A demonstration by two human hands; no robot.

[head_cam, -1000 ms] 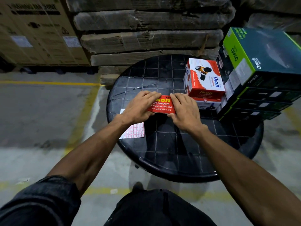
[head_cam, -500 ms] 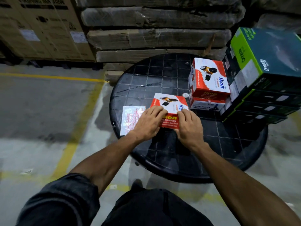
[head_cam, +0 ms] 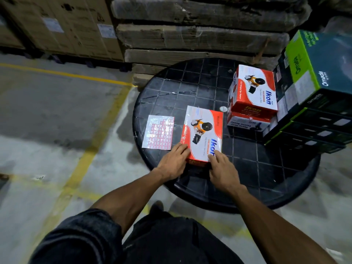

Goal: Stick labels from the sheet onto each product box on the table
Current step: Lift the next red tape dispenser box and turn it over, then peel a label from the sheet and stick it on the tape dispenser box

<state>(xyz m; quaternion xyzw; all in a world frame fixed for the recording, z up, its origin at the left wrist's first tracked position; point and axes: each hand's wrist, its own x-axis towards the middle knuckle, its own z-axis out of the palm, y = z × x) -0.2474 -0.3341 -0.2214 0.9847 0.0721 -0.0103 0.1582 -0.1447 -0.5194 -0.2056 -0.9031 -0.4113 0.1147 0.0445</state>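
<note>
Left hand (head_cam: 173, 162) and right hand (head_cam: 223, 169), fingers spread flat, press the Ikon box (head_cam: 203, 134)

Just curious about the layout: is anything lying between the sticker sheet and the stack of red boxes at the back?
Yes. In the head view, the flat Ikon box under both hands lies between the label sheet and the red box stack.

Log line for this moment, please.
stage: box laid flat | left hand: on Ikon box near edge | right hand: same | label sheet: beside box, untouched

Dim warehouse light; glare on glossy table (head_cam: 192, 96); wide-angle bending at edges; slight motion blur throughout.
</note>
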